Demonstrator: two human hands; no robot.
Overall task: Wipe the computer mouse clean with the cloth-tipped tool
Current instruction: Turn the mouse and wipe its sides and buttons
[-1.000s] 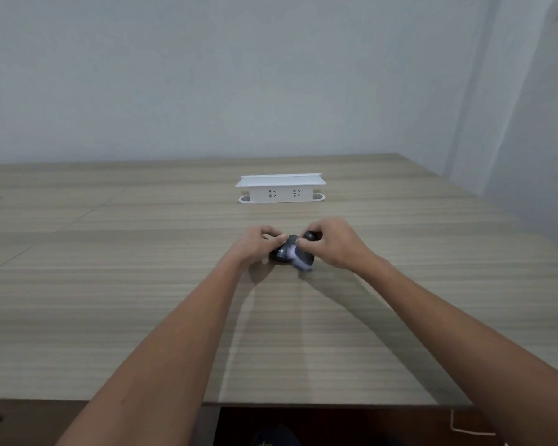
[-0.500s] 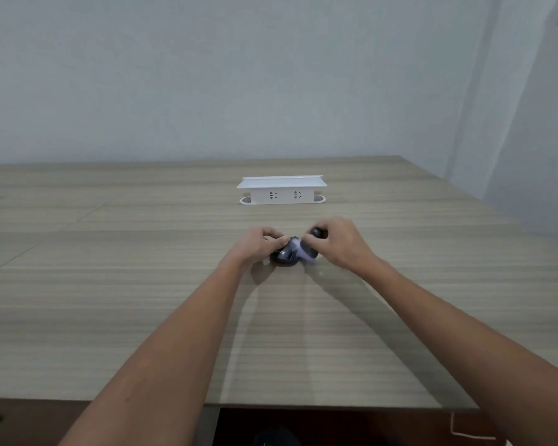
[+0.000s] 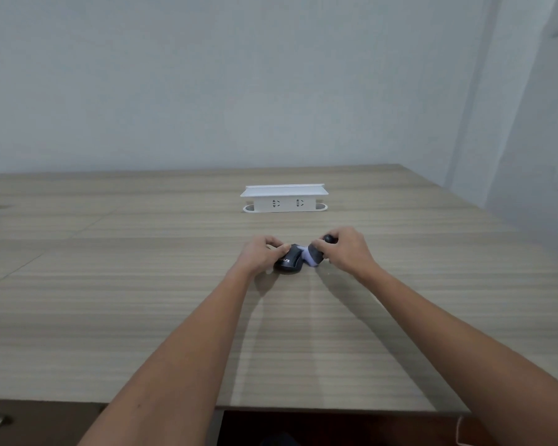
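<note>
Here right hand (image 3: 345,251) hides most of tool (image 3: 314,255)

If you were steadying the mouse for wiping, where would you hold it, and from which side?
Probably by its left flank, coming from the left, as the left hand does now. The mouse lies flat on the table, low and rounded, and the tool in the right hand works its right side.

Soft, even, rather dim light is cast from above. Faint shadows are thrown on the desk (image 3: 142,317) beneath both forearms. No glare is seen. Edges are bent by wide-angle distortion; fine detail is slightly blurred.
</note>
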